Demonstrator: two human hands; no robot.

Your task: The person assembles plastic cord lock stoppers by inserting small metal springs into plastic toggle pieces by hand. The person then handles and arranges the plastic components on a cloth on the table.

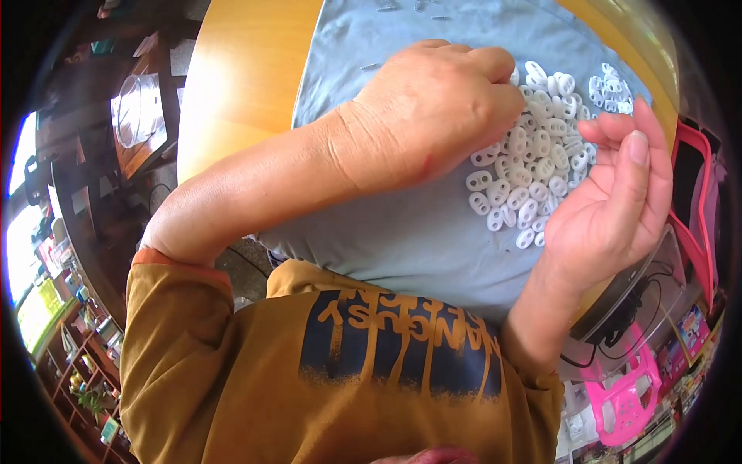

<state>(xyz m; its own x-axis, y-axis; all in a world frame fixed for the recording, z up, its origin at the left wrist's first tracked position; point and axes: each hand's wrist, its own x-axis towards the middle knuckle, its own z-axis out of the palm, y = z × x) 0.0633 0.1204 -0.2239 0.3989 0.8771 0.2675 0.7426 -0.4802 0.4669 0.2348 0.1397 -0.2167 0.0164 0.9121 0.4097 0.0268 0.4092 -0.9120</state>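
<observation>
A pile of white oval plastic pieces (533,151), each with two holes, lies on a light blue cloth. My left hand (448,104) reaches over the left edge of the pile, knuckles up. Its fingers are curled closed, and their tips are hidden, so I cannot make out what they hold. At the right edge of the pile, my right hand (614,189) is turned palm up with thumb and fingers apart. Nothing shows in that palm. Beyond it sits a smaller cluster of white two-holed pieces (610,89).
The blue cloth (371,224) covers part of a round wooden table (247,69). Small metallic springs (371,67) lie on its far left part. To the right are a red-framed item (703,209), black cables (634,309) and a pink plastic piece (626,402). A clear round container (139,112) stands at the left.
</observation>
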